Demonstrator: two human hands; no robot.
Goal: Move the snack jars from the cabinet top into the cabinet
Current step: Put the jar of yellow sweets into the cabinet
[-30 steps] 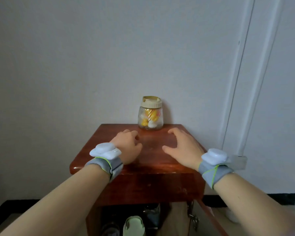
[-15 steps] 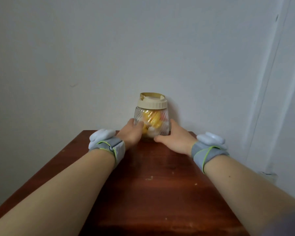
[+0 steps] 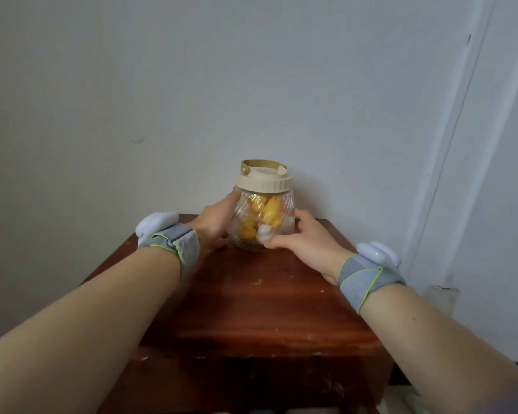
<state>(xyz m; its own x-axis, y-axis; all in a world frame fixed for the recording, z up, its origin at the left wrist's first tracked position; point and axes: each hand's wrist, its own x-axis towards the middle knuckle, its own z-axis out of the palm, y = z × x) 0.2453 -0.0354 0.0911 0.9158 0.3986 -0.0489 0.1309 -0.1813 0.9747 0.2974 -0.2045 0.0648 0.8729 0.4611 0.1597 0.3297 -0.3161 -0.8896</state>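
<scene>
A ribbed glass snack jar (image 3: 262,218) with a cream screw lid and a tan handle holds yellow and white sweets. It is at the back of the red-brown wooden cabinet top (image 3: 251,297), close to the wall. My left hand (image 3: 217,221) clasps the jar's left side. My right hand (image 3: 304,239) clasps its right side and lower front. Whether the jar's base rests on the wood or is just off it cannot be told. The cabinet's inside is out of view.
A white wall stands right behind the jar. A white door frame (image 3: 449,162) runs down the right side. The cabinet's front edge (image 3: 251,351) lies below my forearms, with a dark skirting strip low at the right.
Both hands went from resting on the cabinet top to the jar and closed around it. The jar now sits a little nearer to me than half a second ago.
</scene>
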